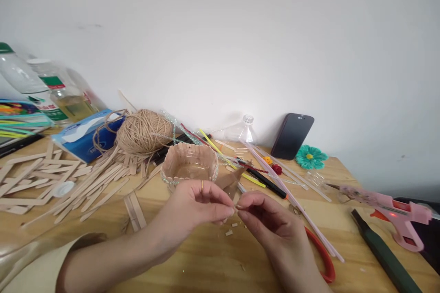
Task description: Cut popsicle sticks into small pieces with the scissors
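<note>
A: Item one, nearest?
B: Left hand (192, 206) and right hand (271, 219), fingertips pressed together, each grip pinching one tiny piece (235, 208) between them, above the desk (206, 261).

A: Beyond that?
B: Stick-walled cup (189, 165), just past the hands. Left: loose craft sticks (68, 178). Right: pink glue gun (395, 213).

A: Farthest?
B: Twine ball (143, 132), phone (292, 136) against the wall.

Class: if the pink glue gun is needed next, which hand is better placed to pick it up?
Probably the right hand. The glue gun lies on the table's right side, beyond that hand. The left hand sits nearer the small basket and would have to cross over.
</note>
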Available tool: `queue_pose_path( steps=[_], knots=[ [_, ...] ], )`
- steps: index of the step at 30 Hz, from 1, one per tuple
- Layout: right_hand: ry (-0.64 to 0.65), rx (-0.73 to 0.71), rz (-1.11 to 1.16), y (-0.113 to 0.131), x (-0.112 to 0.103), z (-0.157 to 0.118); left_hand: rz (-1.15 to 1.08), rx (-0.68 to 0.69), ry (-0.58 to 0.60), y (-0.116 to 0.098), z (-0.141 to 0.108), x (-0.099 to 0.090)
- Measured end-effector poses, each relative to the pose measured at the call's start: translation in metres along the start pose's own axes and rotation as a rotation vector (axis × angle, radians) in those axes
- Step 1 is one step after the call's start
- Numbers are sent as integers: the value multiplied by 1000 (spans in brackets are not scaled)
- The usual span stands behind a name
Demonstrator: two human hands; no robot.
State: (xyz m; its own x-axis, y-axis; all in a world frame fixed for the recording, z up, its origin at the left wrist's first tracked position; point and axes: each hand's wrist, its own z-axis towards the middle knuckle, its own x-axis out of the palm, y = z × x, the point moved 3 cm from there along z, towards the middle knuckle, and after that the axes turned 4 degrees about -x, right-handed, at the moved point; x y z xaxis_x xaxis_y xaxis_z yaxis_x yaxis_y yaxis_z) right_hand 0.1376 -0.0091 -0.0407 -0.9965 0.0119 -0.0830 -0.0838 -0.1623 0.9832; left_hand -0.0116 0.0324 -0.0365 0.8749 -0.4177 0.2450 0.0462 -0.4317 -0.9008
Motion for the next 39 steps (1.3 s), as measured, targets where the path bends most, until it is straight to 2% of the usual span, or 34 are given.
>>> queue_pose_path(
  steps=[10, 21, 25, 30, 35, 39],
  knots=[
    [-134, 4, -11, -4, -10, 1, 3, -1, 39, -3, -2, 0],
    [-106, 141, 66, -10, -10, 3, 17, -15, 28, -1, 1, 0],
    [-103, 114, 39, -10, -10, 1, 38, -2, -39, -1, 0, -1],
    [-98, 64, -6, -8, -10, 0, 45, -5, -66, -2, -1, -1],
    [-46, -81, -60, 0, -8, 1, 39, -39, -96, -2, -1, -2],
    [-56, -38, 2, -2, -6, 0, 34, -40, -84, 0, 0, -1]
  ],
)
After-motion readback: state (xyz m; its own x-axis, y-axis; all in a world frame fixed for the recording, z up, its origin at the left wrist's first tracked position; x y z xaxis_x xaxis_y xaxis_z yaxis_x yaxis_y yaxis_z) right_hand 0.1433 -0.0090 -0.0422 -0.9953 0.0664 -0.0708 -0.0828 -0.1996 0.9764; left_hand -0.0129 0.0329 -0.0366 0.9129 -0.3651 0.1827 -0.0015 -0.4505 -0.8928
